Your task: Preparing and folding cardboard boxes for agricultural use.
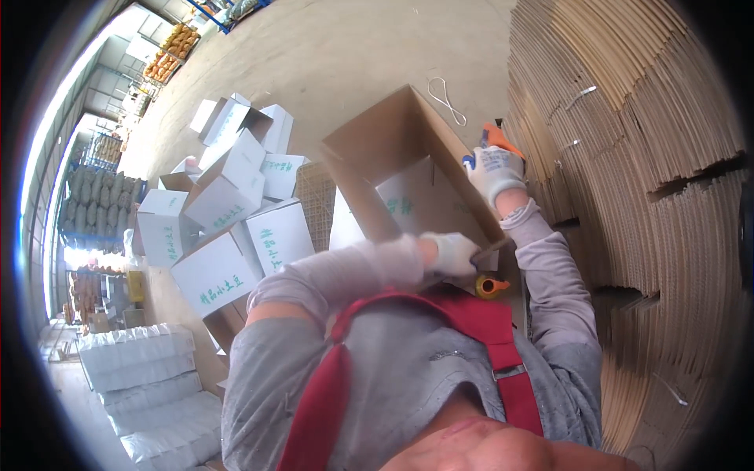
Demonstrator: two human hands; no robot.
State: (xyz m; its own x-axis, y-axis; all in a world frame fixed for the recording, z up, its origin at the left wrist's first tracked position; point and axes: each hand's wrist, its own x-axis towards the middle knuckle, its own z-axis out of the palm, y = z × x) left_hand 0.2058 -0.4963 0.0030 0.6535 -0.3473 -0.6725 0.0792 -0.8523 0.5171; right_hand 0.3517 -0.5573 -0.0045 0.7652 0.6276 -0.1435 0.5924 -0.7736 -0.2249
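In front of me stands a carton (377, 129) with brown cardboard inner walls, its open side facing up. A white surface (412, 191) with green writing shows inside its opening; I cannot tell whether it is a part of this carton. My left hand (452, 253), in a white work glove, grips the carton's near right edge. Beyond the carton's right wall, my gloved right hand (496, 168) is closed around an orange hand tool (500, 140), partly hidden, perhaps a tape dispenser. Close to my waist is a yellow roll-shaped item (488, 287) with an orange part.
Tall stacks of flat cardboard (589, 176) rise along my right. White cartons (221, 274) with green writing are heaped to my left, beside a wire-mesh panel (313, 203). A white cord loop (446, 101) lies on the floor. White wrapped bundles (147, 388) stand at lower left.
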